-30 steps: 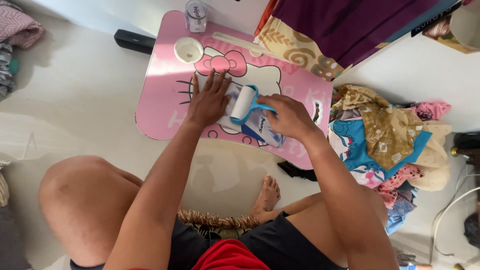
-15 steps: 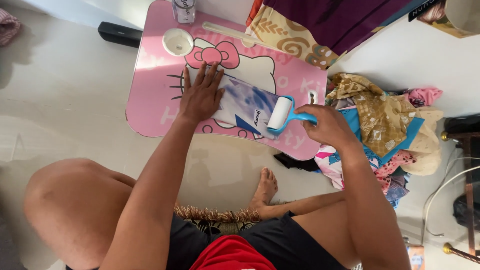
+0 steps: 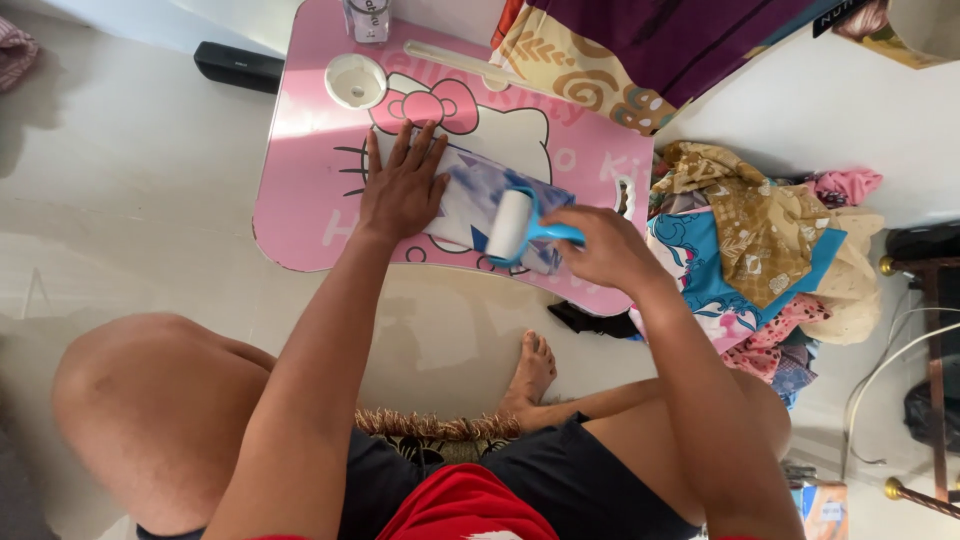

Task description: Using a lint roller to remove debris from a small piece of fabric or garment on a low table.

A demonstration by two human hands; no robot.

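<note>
A black bar-shaped object (image 3: 238,66) lies on the pale floor (image 3: 120,210) at far left, just beside the upper corner of the pink cartoon-print lap table (image 3: 300,160). On the table near that corner sits a small round white cup (image 3: 356,81), with a clear container (image 3: 367,18) above it at the table's far edge and a long pale strip (image 3: 455,62) lying to its right.

The left hand (image 3: 402,185) lies flat, palm down, fingers spread, pressing the left end of a folded blue-and-white cloth (image 3: 475,195) against the table; it grasps nothing. The cloth rests across the middle of the table over the printed cartoon face. On the cloth's right portion stands a lint roller (image 3: 512,225), its white drum touching the fabric and its blue handle pointing right.

The right hand (image 3: 598,248) is clenched around that blue handle, at the right edge of the cloth.

Right of the table, a heap of mixed patterned clothes (image 3: 760,240) lies on the floor, touching the table's right end. Purple and patterned fabric (image 3: 640,45) hangs over the table's far right corner
</note>
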